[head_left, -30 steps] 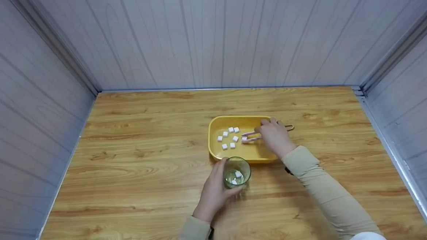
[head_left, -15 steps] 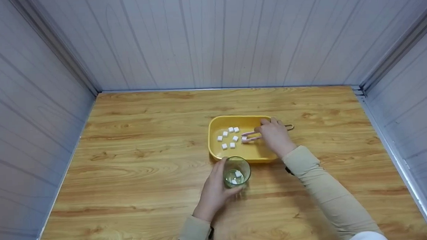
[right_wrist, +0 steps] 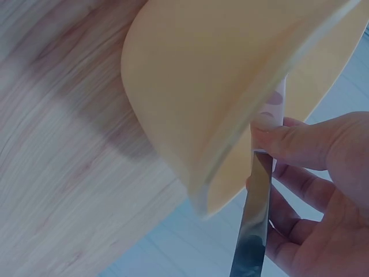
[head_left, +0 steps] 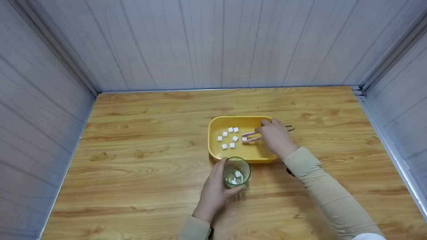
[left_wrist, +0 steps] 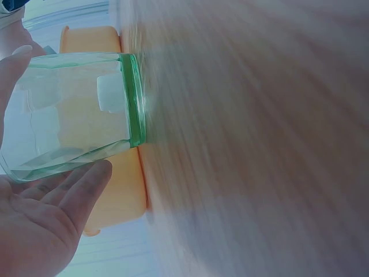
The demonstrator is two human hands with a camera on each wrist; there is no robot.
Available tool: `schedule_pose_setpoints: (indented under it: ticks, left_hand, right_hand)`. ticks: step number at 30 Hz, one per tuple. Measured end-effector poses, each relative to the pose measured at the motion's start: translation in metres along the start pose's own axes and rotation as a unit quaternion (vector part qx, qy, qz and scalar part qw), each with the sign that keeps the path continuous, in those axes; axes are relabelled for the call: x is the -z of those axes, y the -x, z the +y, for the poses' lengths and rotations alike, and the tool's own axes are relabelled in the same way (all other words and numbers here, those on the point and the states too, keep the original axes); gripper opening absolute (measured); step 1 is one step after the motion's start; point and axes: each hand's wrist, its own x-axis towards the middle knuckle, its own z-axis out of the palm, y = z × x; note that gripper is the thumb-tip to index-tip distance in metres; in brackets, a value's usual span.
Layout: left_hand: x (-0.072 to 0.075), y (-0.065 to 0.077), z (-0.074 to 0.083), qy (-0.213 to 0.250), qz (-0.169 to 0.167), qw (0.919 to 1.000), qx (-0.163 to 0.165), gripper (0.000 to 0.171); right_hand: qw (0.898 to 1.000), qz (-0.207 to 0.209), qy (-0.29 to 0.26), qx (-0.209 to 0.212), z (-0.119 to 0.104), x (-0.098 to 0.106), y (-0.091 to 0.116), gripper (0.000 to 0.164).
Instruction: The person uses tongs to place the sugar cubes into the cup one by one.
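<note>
My left hand [head_left: 214, 191] holds a green-tinted glass [head_left: 237, 172] that stands on the table in front of the tray, thumb on one side and fingers on the other. White cubes lie at the bottom of the glass; one white cube [left_wrist: 110, 92] shows through its wall in the left wrist view. My right hand [head_left: 275, 137] pinches a pair of tongs [head_left: 252, 140] over the right end of the yellow tray [head_left: 252, 158]. The pinkish tips of the tongs are around a white cube [head_left: 244, 139] in the tray. In the right wrist view the metal bend of the tongs [right_wrist: 253, 213] sticks out behind the fingers.
Several loose white cubes [head_left: 232, 145] lie in the left half of the tray. The wooden table [head_left: 146, 156] is bounded by pale panel walls [head_left: 209, 39] at the back and both sides. A white rounded thing [head_left: 366, 238] shows at the bottom right edge.
</note>
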Motion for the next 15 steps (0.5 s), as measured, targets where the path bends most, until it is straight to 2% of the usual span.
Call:
schedule_pose_setpoints:
  ticks: [15]
  left_hand:
    - [0.0, 0.0, 0.001, 0.004, 0.002, 1.0, 0.007, 0.097]
  right_hand:
    - [1.0, 0.014, 0.001, -0.005, 0.002, 0.011, 0.006, 0.038]
